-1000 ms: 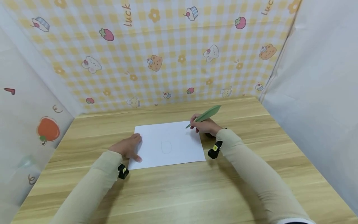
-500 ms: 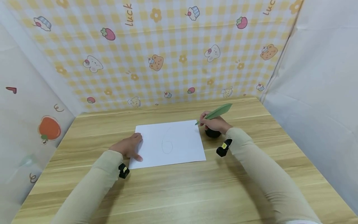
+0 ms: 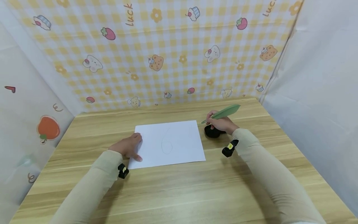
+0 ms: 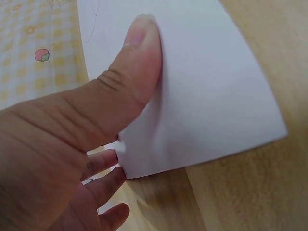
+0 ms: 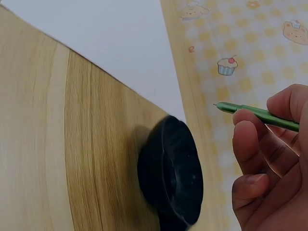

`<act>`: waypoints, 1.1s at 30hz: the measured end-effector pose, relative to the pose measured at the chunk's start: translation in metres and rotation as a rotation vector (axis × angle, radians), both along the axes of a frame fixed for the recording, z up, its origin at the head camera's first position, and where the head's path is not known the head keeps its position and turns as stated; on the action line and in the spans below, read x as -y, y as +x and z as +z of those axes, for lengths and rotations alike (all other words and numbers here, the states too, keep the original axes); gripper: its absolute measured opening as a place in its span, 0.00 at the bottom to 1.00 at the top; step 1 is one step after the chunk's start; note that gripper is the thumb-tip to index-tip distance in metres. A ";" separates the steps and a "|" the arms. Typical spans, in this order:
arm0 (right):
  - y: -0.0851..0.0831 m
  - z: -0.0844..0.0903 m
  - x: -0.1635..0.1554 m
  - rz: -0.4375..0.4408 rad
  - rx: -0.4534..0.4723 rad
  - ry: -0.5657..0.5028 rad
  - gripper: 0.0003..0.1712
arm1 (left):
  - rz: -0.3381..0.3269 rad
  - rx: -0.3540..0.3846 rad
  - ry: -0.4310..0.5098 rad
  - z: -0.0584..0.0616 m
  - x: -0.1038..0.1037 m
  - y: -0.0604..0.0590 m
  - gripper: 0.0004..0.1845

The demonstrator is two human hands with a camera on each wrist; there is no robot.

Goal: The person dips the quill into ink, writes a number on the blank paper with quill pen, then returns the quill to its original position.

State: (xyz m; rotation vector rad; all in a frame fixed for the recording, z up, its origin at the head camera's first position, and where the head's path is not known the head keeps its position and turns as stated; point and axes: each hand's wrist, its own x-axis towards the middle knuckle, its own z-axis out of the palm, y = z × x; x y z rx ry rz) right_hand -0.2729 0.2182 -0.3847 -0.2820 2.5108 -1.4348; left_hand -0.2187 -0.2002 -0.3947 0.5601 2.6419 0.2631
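Observation:
A white sheet of paper (image 3: 184, 143) lies on the wooden table with a thin pencil-grey looped line (image 3: 167, 153) on it, shaped like a 6. My left hand (image 3: 127, 146) rests on the sheet's left edge, its thumb (image 4: 142, 53) extended over the paper. Beyond the sheet's right edge, my right hand (image 3: 221, 123) pinches a green pen (image 3: 227, 111) with a leaf- or feather-shaped top. The pen's tip (image 5: 219, 106) is raised off the paper. Below this hand sits a black scalloped dish (image 5: 180, 168) with a stem-like part, partly covered in the head view.
The wooden table (image 3: 167, 193) meets a yellow checked cloth (image 3: 173, 74) at the back. White sheeting (image 3: 316, 77) hangs at the right and a printed white sheet (image 3: 22, 102) at the left. Black wrist cameras (image 3: 230, 148) sit on both wrists.
My right hand has moved right with the pen, off the paper to above the black dish, which is now more visible. The left hand has stayed in place.

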 end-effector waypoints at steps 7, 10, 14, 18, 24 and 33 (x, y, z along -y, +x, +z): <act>0.003 0.003 -0.016 -0.045 0.036 0.014 0.08 | -0.002 0.008 0.006 0.001 -0.001 0.000 0.53; 0.005 0.002 -0.022 -0.065 0.047 -0.005 0.08 | 0.008 0.012 0.010 0.001 -0.002 -0.001 0.53; 0.008 0.002 -0.026 -0.079 0.020 -0.007 0.09 | 0.012 0.010 0.001 0.001 -0.001 -0.002 0.53; 0.012 0.002 -0.031 -0.086 -0.002 -0.011 0.09 | 0.007 0.006 0.005 0.001 0.000 -0.002 0.54; 0.014 -0.002 -0.040 -0.082 -0.025 0.032 0.11 | 0.001 0.004 0.018 0.000 0.001 -0.001 0.55; 0.017 -0.003 -0.042 -0.035 -0.112 0.104 0.08 | -0.003 0.000 0.021 0.000 0.003 -0.001 0.53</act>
